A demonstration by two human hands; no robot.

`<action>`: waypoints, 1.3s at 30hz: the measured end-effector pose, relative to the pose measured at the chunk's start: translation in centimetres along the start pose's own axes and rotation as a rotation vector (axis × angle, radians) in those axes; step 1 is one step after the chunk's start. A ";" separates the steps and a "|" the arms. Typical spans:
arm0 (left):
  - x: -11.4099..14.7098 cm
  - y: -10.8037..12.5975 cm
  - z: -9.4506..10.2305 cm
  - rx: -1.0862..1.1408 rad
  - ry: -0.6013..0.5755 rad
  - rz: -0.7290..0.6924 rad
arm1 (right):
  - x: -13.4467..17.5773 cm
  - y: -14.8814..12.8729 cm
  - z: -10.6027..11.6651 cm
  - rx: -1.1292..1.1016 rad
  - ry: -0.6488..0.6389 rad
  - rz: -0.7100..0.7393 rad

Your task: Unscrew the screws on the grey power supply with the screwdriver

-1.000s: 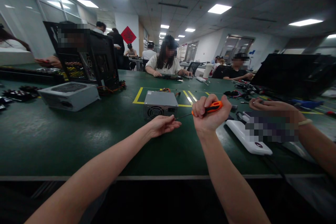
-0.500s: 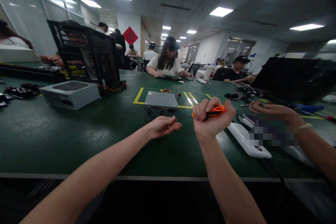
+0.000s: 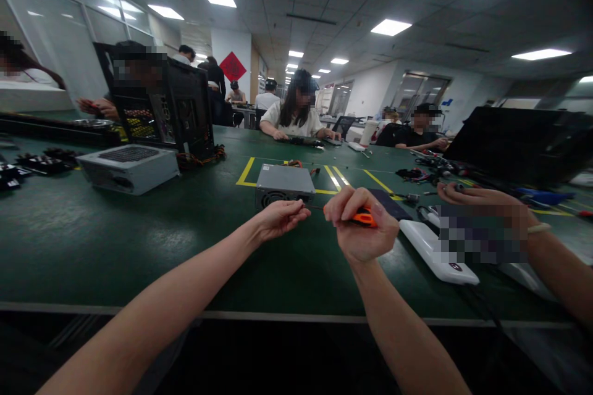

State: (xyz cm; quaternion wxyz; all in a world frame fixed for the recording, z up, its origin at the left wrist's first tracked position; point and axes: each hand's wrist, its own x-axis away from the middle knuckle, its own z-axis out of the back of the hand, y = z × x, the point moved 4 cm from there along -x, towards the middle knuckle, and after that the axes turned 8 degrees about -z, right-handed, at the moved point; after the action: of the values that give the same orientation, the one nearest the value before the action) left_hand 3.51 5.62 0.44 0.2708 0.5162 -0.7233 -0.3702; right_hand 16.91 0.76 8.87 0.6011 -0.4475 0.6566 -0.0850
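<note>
The right hand [image 3: 359,231] is closed around an orange-handled screwdriver [image 3: 362,218], held just above the green table [image 3: 115,241], its thin shaft pointing left. The left hand [image 3: 280,219] pinches its fingertips together at the shaft's tip. Just beyond both hands sits 1 grey power supply unit [image 3: 284,184]. A white flat device [image 3: 438,251] lies to the right.

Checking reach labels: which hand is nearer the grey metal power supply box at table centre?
Left. The left hand sits just in front of the grey metal power supply box; the right hand is farther right.
</note>
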 end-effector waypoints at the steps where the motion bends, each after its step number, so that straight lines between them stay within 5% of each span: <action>1: 0.0 0.3 0.1 0.011 0.005 -0.013 | 0.3 0.0 0.2 0.069 0.016 0.014; 6: -0.2 0.7 0.3 0.054 0.061 -0.043 | 2.9 -0.7 1.4 0.535 0.053 0.069; 11: -0.7 0.3 1.0 0.024 0.174 -0.068 | 6.6 -0.4 1.1 0.668 -0.023 -0.176; 17: -0.9 0.3 1.5 -0.094 0.191 -0.130 | 9.6 2.4 0.7 0.294 0.120 -0.692; 22: -0.7 -0.1 1.4 -0.200 0.201 -0.140 | 10.3 4.6 -0.2 -0.128 0.207 -0.945; 29: -0.9 -0.4 2.0 -0.247 0.210 -0.122 | 9.6 6.3 -0.7 -0.371 0.324 -0.996; 39: -1.0 -0.5 2.1 -0.244 0.239 -0.079 | 8.8 6.7 -0.9 -0.435 0.355 -0.987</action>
State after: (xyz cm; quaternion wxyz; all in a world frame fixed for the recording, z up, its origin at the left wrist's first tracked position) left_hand 2.43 7.02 -1.18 0.4008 0.5480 -0.6146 -0.4017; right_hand 13.99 -1.74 -1.50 0.2645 -0.7936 0.4632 -0.2927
